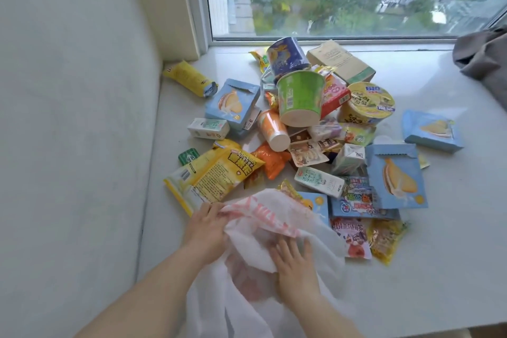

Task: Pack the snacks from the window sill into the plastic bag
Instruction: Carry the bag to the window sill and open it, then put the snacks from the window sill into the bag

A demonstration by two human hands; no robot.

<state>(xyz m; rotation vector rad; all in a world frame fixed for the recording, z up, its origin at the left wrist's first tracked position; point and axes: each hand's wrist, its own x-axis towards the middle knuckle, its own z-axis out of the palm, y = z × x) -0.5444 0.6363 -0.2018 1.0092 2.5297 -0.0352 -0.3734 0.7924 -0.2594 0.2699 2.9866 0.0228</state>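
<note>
Plastic bag [274, 230] lies crumpled at the near edge of the window sill [452, 200], just your side of the snack pile [301, 132]. Your left hand [207, 223] pinches its upper rim; your right hand [295, 261] rests on the film, fingers nearly straight, gripping nothing. The yellow biscuit pack [211, 175] lies just beyond the bag, nearest your left hand, long axis running away rightward. Bare sill opens right of the bag.

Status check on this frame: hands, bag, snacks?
Left hand pinches plastic bag edge; right hand flat on it. Snacks all piled on sill, none visibly bagged. Nothing blocking.
</note>
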